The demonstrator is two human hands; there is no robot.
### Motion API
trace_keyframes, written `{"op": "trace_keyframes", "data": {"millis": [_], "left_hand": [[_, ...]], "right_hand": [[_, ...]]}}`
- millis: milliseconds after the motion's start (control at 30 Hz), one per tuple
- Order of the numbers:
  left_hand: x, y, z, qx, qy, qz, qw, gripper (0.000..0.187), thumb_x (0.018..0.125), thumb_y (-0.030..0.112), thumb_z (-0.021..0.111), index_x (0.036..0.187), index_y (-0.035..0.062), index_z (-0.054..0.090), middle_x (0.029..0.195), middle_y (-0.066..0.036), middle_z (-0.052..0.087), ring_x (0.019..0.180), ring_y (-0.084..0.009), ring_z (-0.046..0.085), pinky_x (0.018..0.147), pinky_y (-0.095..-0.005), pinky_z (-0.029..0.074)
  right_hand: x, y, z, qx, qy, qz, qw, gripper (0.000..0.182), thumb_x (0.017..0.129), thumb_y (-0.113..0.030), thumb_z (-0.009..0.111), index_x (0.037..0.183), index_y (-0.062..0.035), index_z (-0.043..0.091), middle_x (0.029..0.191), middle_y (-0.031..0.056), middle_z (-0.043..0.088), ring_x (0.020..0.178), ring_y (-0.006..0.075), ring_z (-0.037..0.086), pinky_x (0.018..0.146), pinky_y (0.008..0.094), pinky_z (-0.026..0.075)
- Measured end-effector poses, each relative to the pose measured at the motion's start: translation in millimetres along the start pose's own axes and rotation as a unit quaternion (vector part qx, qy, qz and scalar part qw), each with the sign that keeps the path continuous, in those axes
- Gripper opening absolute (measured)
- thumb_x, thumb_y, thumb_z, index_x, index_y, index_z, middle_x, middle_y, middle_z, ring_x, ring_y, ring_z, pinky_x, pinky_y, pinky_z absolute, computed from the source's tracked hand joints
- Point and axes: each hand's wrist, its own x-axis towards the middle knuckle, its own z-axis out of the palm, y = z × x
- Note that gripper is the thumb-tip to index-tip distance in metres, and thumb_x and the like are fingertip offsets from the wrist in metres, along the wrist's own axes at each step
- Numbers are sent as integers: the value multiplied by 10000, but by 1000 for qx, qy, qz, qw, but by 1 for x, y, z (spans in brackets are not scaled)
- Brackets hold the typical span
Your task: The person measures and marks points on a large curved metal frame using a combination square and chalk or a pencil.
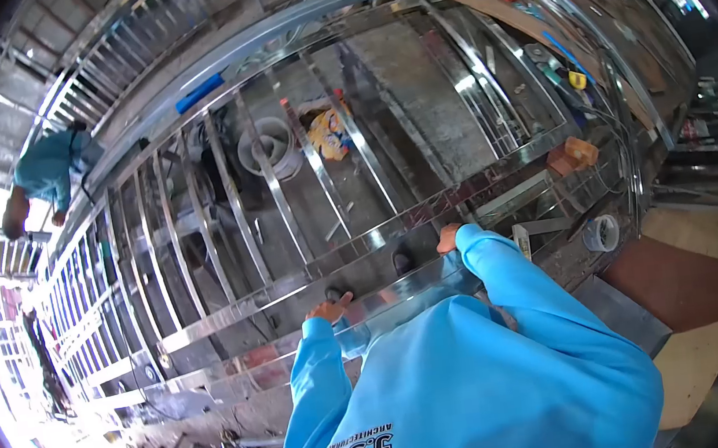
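Both the left hand and right hand, set apart, seem to steady the metal bar beneath them, a barred frame just beyond, whether clamped I cannot tell, and shifting it would call for an even hold.

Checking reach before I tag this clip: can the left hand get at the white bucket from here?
Probably not directly: the left hand is on the near side of the metal frame, and the white bucket sits farther off, with a bar crossing in front.

Free gaps between metal bars
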Motion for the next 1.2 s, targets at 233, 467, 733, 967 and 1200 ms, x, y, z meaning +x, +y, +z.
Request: {"op": "trace_keyframes", "data": {"millis": [233, 467, 733, 967, 1200], "left_hand": [[13, -5, 10, 26, 28, -13, 999, 855, 835, 789, 295, 1281, 127, 601, 1378, -170, 506, 1318, -349, 429, 1107, -442, 307], [8, -2, 4, 3, 6, -4, 1000, 1036, 772, 842, 332, 1336, -10, 507, 1401, -235, 456, 1333, -361, 410, 1114, -418, 302], [-52, 21, -20, 17, -21, 2, 1000, 918, 849, 777, 281, 1303, 29, 557, 1379, -177, 505, 1307, -347, 449, 1094, -427, 328], [11, -6, 28, -62, 93, -9, 994, 781, 824, 725, 426, 1166, 55, 638, 1230, -158, 595, 1179, -322, 536, 1002, -423, 393], [161, -35, 110, -84, 295, 39, 951, 390, 775, 525, 604, 808, 155, 723, 809, -61, 701, 761, -252, 665, 672, -403, 498]], "right_hand": [[8, 7, 9, 16, 27, 36, 999, 468, 769, -421, 594, 1013, -43, 723, 1142, 187, 655, 1077, 353, 608, 930, 417, 468], [-3, 4, 2, 22, 29, 50, 998, 473, 757, -423, 599, 1039, -62, 717, 1159, 178, 649, 1084, 357, 604, 945, 418, 464], [71, 45, 50, -36, 5, -58, 998, 471, 838, -467, 539, 1001, -60, 710, 1106, 177, 665, 999, 393, 632, 876, 467, 505], [17, 25, 6, 40, 0, 44, 998, 679, 705, -525, 668, 1048, 61, 668, 1139, 302, 614, 1090, 410, 598, 922, 427, 478], [3, 10, -2, 47, 27, 64, 996, 673, 730, -479, 680, 1072, 100, 640, 1207, 316, 572, 1161, 440, 539, 980, 419, 434]]}}
